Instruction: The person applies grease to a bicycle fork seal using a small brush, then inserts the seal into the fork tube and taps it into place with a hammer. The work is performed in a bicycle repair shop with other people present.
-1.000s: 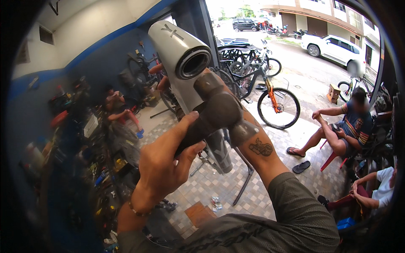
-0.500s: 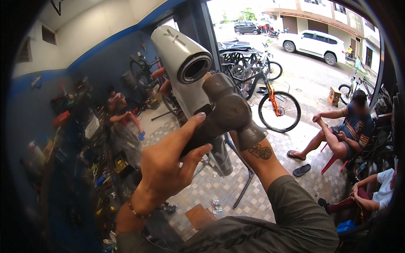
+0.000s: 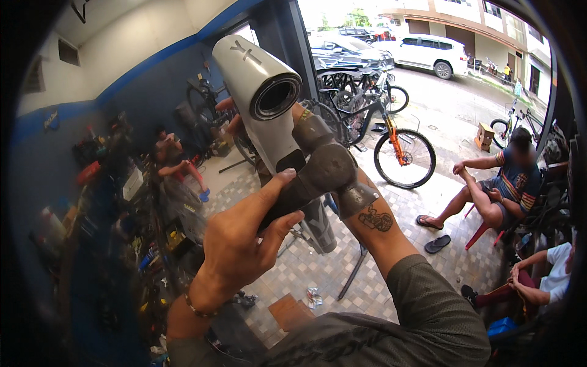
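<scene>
My left hand (image 3: 238, 251) is closed around the handle of a dark, two-faced mallet (image 3: 330, 168), whose head fills the middle of the view. Behind the mallet, the head tube of a white and grey bicycle frame (image 3: 251, 73) points its open, dark-ringed end toward me. My right forearm passes behind the mallet head. The fingers of my right hand (image 3: 230, 116) show on the far left side of the frame, curled round it; its palm is hidden. Mallet and frame overlap in view, and I cannot tell whether they touch.
A bicycle with an orange fork (image 3: 400, 150) stands by the doorway among other bikes. One person (image 3: 513, 174) sits at the right, another (image 3: 553, 275) lower right, a third (image 3: 171, 156) at back left. Cluttered tools line the left wall. Cardboard (image 3: 289, 312) lies on the tiled floor.
The frame's open end and the mallet have shifted slightly left in view; both grips look the same. Outside, the white car has moved left and a dark car has come into view.
</scene>
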The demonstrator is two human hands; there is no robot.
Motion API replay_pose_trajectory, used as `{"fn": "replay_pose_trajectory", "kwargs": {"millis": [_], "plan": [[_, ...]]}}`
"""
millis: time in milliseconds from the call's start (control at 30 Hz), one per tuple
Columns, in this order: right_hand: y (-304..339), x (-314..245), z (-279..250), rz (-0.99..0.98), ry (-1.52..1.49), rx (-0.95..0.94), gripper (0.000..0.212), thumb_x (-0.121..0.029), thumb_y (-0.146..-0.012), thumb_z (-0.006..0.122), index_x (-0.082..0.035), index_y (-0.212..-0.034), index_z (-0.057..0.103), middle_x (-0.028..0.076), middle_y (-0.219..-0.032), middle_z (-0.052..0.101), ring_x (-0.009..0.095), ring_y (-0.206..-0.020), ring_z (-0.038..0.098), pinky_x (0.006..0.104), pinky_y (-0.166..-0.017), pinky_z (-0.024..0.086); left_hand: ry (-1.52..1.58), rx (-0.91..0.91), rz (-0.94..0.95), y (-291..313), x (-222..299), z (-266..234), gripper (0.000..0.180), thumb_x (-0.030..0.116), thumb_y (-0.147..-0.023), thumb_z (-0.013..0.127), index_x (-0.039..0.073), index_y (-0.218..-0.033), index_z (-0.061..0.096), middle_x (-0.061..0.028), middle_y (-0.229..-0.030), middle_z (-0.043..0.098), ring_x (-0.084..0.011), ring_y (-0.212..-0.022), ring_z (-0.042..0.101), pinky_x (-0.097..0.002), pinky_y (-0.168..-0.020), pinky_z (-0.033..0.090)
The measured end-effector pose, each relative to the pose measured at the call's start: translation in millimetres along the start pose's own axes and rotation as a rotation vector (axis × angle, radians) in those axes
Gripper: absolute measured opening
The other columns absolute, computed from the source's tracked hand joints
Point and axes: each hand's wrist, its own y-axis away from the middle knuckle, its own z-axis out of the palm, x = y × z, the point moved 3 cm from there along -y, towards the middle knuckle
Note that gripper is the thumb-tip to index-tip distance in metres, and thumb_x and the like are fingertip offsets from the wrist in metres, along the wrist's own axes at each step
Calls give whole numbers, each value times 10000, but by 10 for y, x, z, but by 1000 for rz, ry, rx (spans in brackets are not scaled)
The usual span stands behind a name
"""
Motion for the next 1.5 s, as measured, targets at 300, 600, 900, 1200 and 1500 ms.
{"fn": "replay_pose_trajectory", "kwargs": {"millis": [300,600,900,1200,1500], "plan": [[-78,78,-62,4,14,31,701,-600,-1073,406,25,-1239,677,148,-1064,769,240,-982,746,379,-928,573,0,42,-59,9,-173,-159,472,167,-931,781,43,-1364,643,-199,-991,758,-329,-821,760,-377,-709,571],[51,-167,-229,-19,81,62,719,-613,-1071,396,26,-1232,682,148,-1058,771,242,-983,745,381,-933,570,17,91,17,-112,-82,-103,456,151,-928,780,25,-1344,645,-207,-994,758,-303,-840,773,-377,-711,574],[109,-126,-257,-13,72,72,737,-626,-1069,387,28,-1226,687,147,-1052,773,243,-984,744,383,-939,567,79,64,41,-144,-71,-80,489,154,-920,789,6,-1360,635,-225,-1016,757,-333,-827,775,-373,-702,582],[73,-99,-219,-12,89,69,755,-639,-1067,377,30,-1219,692,147,-1047,774,244,-984,744,385,-944,564,15,49,-10,-189,-114,-194,465,146,-938,773,15,-1363,635,-212,-1004,758,-306,-867,781,-356,-738,581],[60,-52,-219,-11,88,69,773,-652,-1065,367,32,-1212,697,146,-1041,776,246,-985,743,387,-950,561,5,31,-23,-212,-134,-198,500,159,-905,806,46,-1364,644,-210,-989,755,-334,-841,770,-374,-722,577]]}}
